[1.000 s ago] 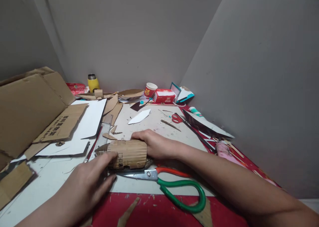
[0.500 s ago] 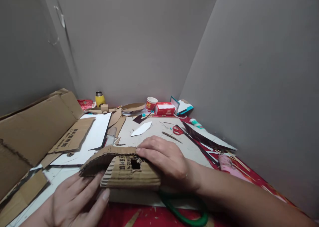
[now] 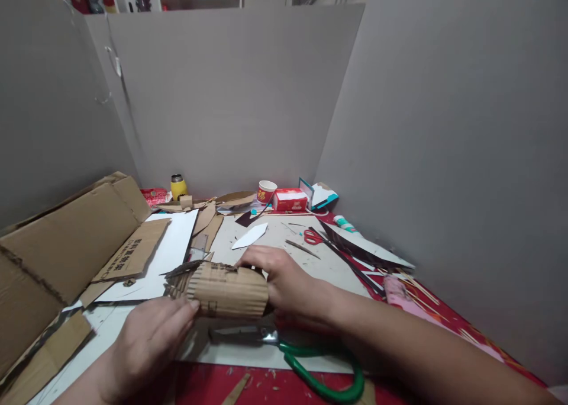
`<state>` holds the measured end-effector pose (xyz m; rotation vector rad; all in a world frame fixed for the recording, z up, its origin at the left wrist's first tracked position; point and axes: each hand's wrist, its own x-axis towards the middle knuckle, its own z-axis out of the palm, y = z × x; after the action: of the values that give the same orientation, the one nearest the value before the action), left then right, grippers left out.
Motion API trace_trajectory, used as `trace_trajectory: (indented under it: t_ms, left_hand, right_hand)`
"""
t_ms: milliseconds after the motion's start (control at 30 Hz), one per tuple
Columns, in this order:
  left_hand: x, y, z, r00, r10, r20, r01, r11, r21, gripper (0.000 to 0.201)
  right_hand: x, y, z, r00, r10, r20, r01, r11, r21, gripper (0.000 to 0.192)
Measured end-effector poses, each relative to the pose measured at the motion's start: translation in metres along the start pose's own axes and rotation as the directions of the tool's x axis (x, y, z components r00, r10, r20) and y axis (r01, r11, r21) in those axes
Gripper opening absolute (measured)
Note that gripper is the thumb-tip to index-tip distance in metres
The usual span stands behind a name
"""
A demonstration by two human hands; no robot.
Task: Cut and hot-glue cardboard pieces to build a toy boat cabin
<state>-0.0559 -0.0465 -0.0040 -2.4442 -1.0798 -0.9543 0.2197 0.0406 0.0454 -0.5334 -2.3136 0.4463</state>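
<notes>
The rolled corrugated cardboard [image 3: 231, 289] sits just above the desk [image 3: 275, 239], pinched at its ends between the left hand [image 3: 148, 346] and right hand [image 3: 288, 283]. It looks light, springy, easily creased; best gripped by the ends. Green-handled scissors [image 3: 302, 357] lie beneath.

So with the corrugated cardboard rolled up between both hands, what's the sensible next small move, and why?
Probably press the loose flap down onto the cardboard roll. The left hand pinches its near edge and the right hand grips its right end, yet the left end looks frayed and partly unwound. The green-handled scissors lie just below, untouched.
</notes>
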Motion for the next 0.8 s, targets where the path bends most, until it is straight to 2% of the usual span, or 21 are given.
trace_trajectory:
  t_ms: [100, 167, 233, 367, 633, 800]
  left_hand:
    - [0.011, -0.002, 0.010, 0.998, -0.034, 0.049, 0.039, 0.994, -0.101, 0.047]
    - [0.017, 0.000, 0.015, 0.991, -0.099, 0.093, 0.114, 0.977, -0.179, 0.044]
    - [0.020, 0.001, 0.018, 0.967, -0.185, 0.173, 0.223, 0.947, -0.233, 0.037]
    - [0.022, 0.001, 0.021, 0.886, -0.320, 0.335, 0.413, 0.872, -0.261, 0.030]
    - [0.027, 0.004, 0.018, 0.791, -0.395, 0.468, 0.564, 0.767, -0.306, 0.029]
    - [0.032, 0.007, 0.017, 0.710, -0.428, 0.559, 0.679, 0.625, -0.384, 0.028]
  right_hand:
    - [0.000, 0.020, 0.012, 0.978, 0.173, 0.113, -0.182, 0.981, 0.071, 0.018]
    - [-0.001, 0.031, 0.020, 0.964, 0.215, 0.156, -0.229, 0.970, 0.078, 0.023]
    - [-0.002, 0.038, 0.025, 0.955, 0.225, 0.192, -0.245, 0.965, 0.089, 0.027]
    - [-0.003, 0.044, 0.027, 0.934, 0.248, 0.258, -0.287, 0.950, 0.125, 0.026]
    - [0.000, 0.039, 0.023, 0.895, 0.288, 0.340, -0.343, 0.932, 0.113, 0.022]
    - [0.003, 0.036, 0.021, 0.862, 0.292, 0.415, -0.341, 0.939, 0.048, 0.025]
